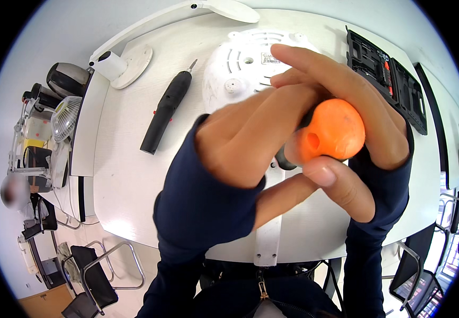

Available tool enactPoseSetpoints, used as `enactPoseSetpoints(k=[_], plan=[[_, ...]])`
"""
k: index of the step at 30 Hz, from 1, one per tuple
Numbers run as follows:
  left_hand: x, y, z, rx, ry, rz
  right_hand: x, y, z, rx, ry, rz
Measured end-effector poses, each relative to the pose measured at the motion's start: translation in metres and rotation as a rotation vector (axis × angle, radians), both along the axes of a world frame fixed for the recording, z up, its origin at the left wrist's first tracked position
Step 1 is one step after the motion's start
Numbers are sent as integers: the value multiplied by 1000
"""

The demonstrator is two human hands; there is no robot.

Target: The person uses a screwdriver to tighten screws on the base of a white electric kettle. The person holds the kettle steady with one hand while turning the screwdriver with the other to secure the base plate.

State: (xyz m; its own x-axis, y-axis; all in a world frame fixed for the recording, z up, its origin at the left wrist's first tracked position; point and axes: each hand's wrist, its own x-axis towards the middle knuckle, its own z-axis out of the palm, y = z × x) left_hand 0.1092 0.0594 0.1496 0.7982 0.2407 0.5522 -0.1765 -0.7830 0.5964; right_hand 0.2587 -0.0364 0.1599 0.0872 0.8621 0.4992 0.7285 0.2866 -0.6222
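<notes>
Close below the camera, both my hands come together around a screwdriver. Its rounded orange handle end, with a small hole in it, faces up; the shaft is hidden. My right hand curls around the handle, with thumb and fingers on either side of the orange end. From the left, my left hand closes in against it, its fingertips partly hidden behind the handle and the right hand. Behind the hands a round white appliance base lies with vent slots, feet and a label facing up.
A black power screwdriver lies left of the base. An opened black tool case sits at the far right. A white lamp stands at the back left. A side shelf holds a clear fan guard. Chairs stand beyond the table.
</notes>
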Motion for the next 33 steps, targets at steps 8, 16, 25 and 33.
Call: enactPoseSetpoints(k=[8, 16, 25, 33], plan=[[-5, 2, 7, -74, 17, -44, 2, 2, 1, 50, -53, 65], [-5, 1, 6, -99, 79, -55, 5, 1, 2, 77, -119, 52], [5, -2, 5, -14, 3, -16, 1, 0, 5, 56, -132, 70], [-2, 3, 3, -65, 22, -116, 3, 3, -1, 58, -55, 111]])
